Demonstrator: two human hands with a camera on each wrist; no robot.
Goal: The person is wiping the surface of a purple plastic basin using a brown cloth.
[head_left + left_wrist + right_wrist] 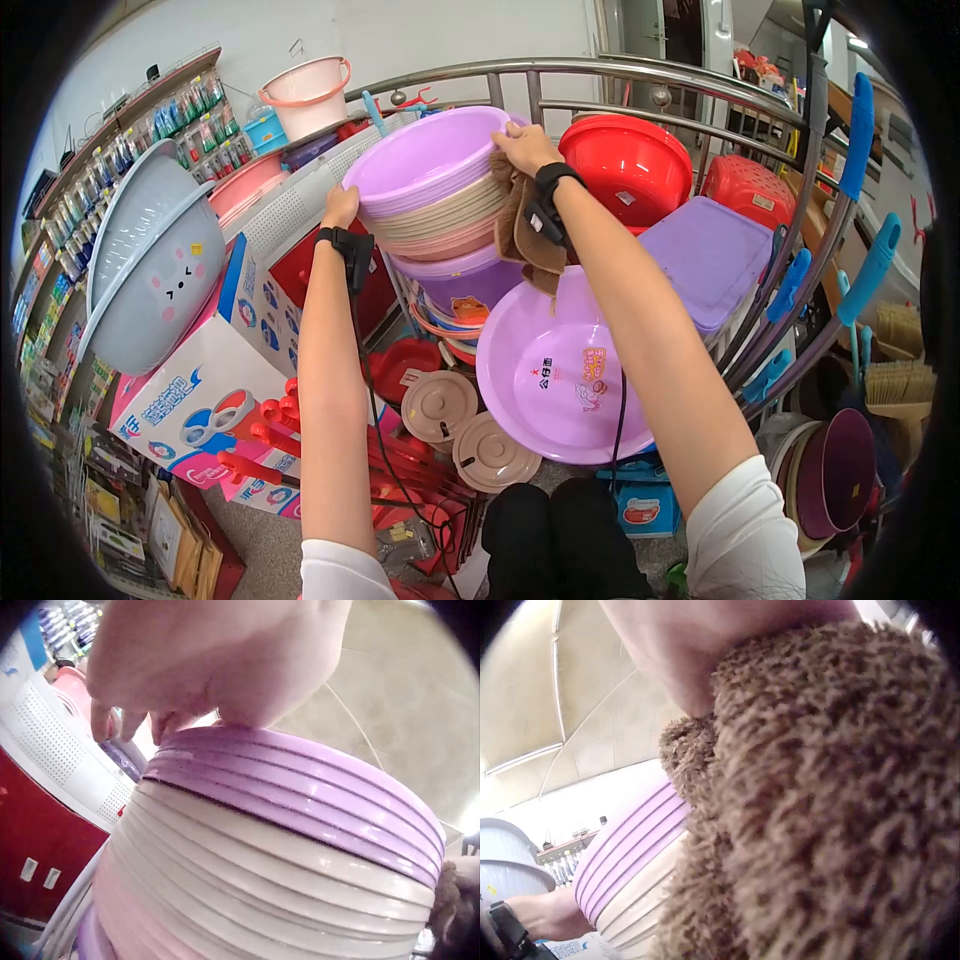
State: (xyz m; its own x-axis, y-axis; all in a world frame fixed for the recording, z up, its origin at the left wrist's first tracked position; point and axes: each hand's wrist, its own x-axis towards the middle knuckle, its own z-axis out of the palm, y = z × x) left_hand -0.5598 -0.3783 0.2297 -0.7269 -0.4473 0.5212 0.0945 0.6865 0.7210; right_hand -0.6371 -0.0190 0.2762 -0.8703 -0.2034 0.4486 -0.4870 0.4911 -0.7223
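Observation:
A tall stack of nested basins (440, 205), purple on top with cream and pink ones below, stands between the two hands. The left hand (341, 207) grips the top rim at its left side; in the left wrist view that hand (217, 660) has its fingers bent over the purple rim (300, 769). At the right side of the rim, the right hand (527, 148) holds a brown fuzzy cloth (528, 235) against the stack. That cloth (832, 795) fills much of the right wrist view, hiding the fingers of the right hand (727, 637).
A large purple basin (540, 400) leans below the stack, near two round lids (440, 405). Red basins (630, 165) and a purple lid (705, 260) lie to the right, beside blue-tipped handles (860, 140). Grey basins (150, 270) and a box (215, 400) are at left; a metal railing (570, 68) runs behind.

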